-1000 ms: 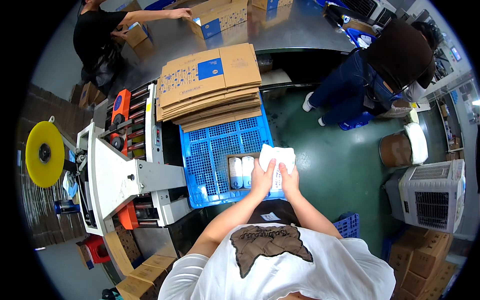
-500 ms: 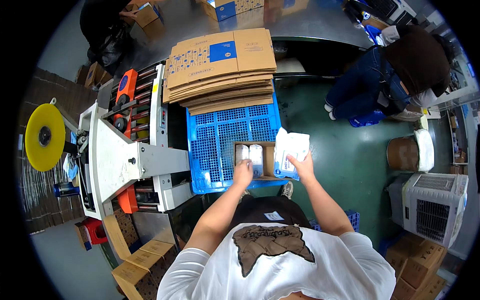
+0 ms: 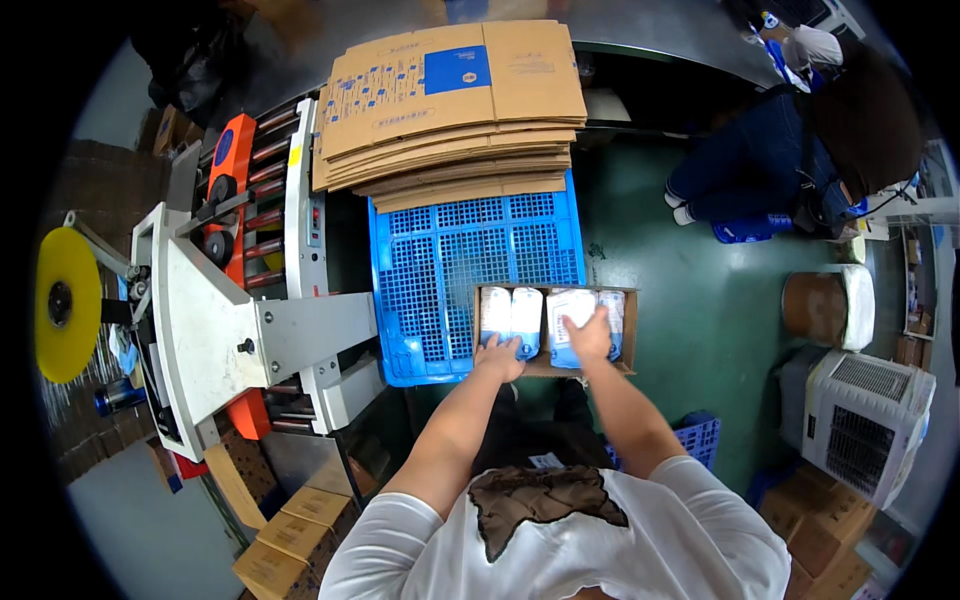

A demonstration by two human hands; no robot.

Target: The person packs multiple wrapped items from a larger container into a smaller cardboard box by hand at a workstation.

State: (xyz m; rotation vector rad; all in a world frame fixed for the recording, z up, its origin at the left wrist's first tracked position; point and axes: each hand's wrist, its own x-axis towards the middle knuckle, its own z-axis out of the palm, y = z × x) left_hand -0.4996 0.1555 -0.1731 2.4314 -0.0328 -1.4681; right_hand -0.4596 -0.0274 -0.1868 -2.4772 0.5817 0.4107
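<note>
An opened cardboard carton stands on the near edge of the blue plastic crate, overhanging its right side. White-and-blue soft packs, which look like wipes, stand in it: a left pair and a right group, with a gap between. My left hand lies at the near end of the left pair, fingers spread against it. My right hand rests on the right group with thumb and fingers apart, hiding part of it. Both hands are open.
Flattened cartons are stacked on the far part of the blue crate. A white-and-orange roller machine stands at left. A co-worker bends at far right; a white air cooler stands nearer on the green floor.
My right hand has lowered its packs into the carton's right half and loosened its hold. My left hand has shifted slightly right and spread its fingers at the left packs' near end.
</note>
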